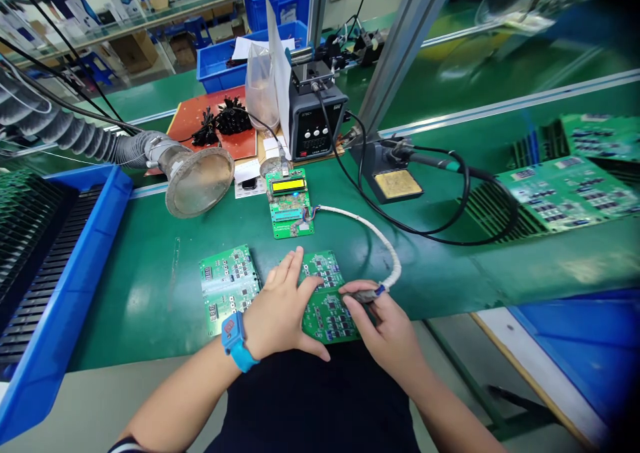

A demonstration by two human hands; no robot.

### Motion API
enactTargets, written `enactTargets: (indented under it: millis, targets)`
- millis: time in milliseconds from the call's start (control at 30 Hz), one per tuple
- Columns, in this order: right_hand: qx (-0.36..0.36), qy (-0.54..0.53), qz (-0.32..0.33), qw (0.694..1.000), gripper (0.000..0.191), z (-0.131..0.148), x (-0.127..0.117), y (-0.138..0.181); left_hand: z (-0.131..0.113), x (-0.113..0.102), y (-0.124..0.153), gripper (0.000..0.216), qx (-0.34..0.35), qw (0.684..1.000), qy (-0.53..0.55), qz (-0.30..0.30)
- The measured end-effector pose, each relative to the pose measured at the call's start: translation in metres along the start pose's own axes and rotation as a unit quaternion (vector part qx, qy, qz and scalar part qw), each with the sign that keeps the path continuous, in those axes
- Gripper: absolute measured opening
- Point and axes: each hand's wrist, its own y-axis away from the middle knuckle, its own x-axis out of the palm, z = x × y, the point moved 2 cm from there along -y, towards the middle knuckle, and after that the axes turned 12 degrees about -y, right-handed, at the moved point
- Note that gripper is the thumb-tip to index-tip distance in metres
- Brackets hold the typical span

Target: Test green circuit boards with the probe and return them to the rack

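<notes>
Circuit boards point(227, 283) on green bench point(145, 286)

Soldering station point(316, 121) is being carried by green bench point(150, 299). Right of station: iron handle point(435, 161) and yellow sponge point(399, 184) are being held by black stand point(369, 166). Left of station: white sheet point(279, 59) is being kept upright beside clear bag point(261, 89); farther left, black cable bundles point(234, 117) are being carried by red-orange board point(187, 116). Well left of station: flared hood point(200, 181) is being fed into grey ribbed duct point(107, 139). Behind-left of station: white paper point(250, 47) is being held in blue bin point(220, 77).
</notes>
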Motion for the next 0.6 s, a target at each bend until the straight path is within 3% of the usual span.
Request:
enactTargets:
  millis: [400, 500, 600]
  targets:
    - [0.035, -0.054, -0.017, 0.998, 0.016, 0.003, -0.004, -0.003, -0.003, -0.004, 0.001, 0.108, -0.007, 1.0, -0.007, -0.022]
    - [0.048, -0.107, -0.06, 0.991, 0.021, 0.007, -0.004, -0.015, 0.004, -0.016, 0.018, 0.11, -0.024, 0.999, -0.017, -0.03]
    - [0.051, -0.117, -0.081, 0.989, 0.027, 0.003, -0.001, -0.036, 0.03, -0.029, 0.045, 0.104, -0.055, 0.997, -0.026, -0.04]
